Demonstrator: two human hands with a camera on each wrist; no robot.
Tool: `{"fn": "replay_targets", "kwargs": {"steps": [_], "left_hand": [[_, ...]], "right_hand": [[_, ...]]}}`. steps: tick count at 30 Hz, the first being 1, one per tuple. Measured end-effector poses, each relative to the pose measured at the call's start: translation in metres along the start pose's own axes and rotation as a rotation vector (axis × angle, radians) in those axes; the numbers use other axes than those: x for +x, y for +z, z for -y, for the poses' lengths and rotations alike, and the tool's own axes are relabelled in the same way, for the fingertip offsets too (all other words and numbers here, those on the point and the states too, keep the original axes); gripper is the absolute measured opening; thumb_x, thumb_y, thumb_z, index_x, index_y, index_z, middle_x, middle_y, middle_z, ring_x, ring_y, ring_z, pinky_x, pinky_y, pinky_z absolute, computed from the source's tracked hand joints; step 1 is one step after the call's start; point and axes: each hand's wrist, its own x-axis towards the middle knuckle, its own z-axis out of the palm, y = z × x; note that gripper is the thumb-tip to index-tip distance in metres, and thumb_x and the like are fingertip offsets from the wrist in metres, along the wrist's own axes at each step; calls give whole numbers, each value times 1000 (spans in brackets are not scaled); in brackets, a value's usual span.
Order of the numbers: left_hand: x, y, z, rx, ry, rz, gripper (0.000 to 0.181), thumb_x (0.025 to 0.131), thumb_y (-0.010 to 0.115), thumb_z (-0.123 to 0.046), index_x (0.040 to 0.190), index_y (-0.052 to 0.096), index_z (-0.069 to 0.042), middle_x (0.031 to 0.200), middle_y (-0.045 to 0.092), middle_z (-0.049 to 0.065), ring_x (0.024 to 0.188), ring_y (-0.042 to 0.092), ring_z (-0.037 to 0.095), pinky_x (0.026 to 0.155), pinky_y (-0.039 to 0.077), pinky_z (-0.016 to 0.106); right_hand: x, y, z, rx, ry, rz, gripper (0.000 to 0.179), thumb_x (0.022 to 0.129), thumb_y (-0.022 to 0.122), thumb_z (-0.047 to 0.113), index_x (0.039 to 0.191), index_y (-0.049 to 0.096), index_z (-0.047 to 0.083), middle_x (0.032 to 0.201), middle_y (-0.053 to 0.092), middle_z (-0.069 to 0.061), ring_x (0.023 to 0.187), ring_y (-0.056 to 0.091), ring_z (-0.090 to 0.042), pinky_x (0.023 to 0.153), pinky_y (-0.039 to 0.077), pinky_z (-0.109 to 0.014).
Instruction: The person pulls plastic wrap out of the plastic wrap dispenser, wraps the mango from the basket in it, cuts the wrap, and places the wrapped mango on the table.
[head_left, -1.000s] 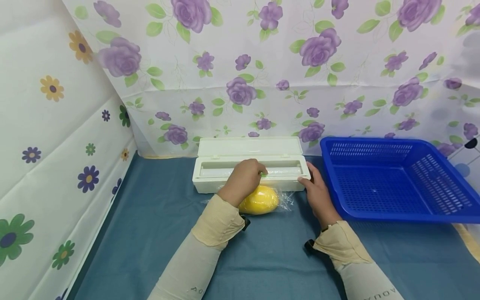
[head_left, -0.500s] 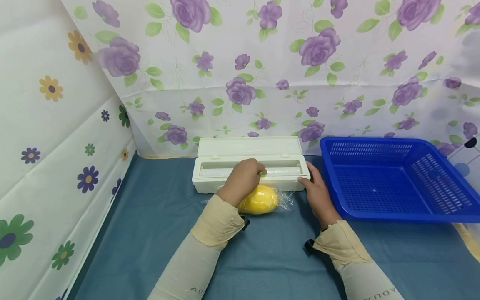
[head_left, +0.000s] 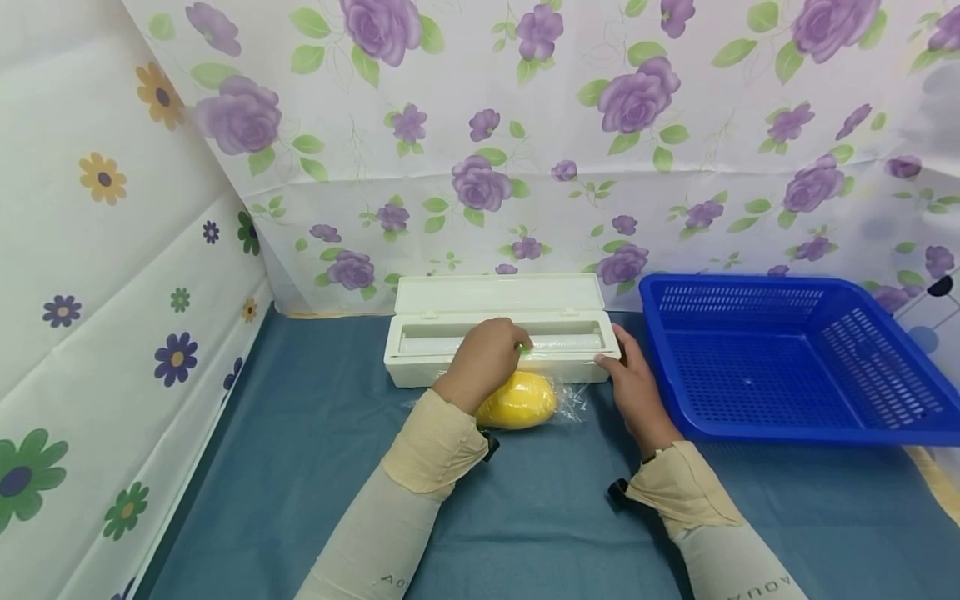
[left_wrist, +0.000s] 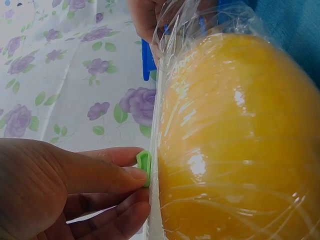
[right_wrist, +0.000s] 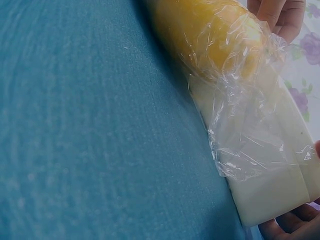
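A white cling film dispenser (head_left: 420,371) stands against the back cloth with its lid (head_left: 498,293) raised and a film roll (head_left: 570,342) inside. My left hand (head_left: 483,358) pinches a small green slider (left_wrist: 144,167) between thumb and finger at the dispenser's front edge. With thumb and fingers, my right hand (head_left: 637,392) grips the dispenser's right end. In front lies a smooth yellow oval fruit (head_left: 525,400), its exact kind unclear, covered in clear film (right_wrist: 250,130). That film hangs over the dispenser's front in the right wrist view. My left forearm hides part of the fruit.
A blue plastic basket (head_left: 798,435) stands to the right, close by my right hand. Blue-green cloth (head_left: 315,467) covers the table. Flowered sheets (head_left: 420,225) hang at the back and on the left.
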Motion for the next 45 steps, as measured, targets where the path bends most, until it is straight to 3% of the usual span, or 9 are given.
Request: {"fn": "replay_targets", "kwargs": {"steps": [45], "left_hand": [[-2,-2,2,-49,-9,5,36,101,48,4,114,77,-12,117,72,7,115,65,25,100,54,37]], "right_hand": [[0,0,-1,25,7,-2,62,106,45,10,162,18,11,167,23,-11,153,25,-27,124,23,-50]]}}
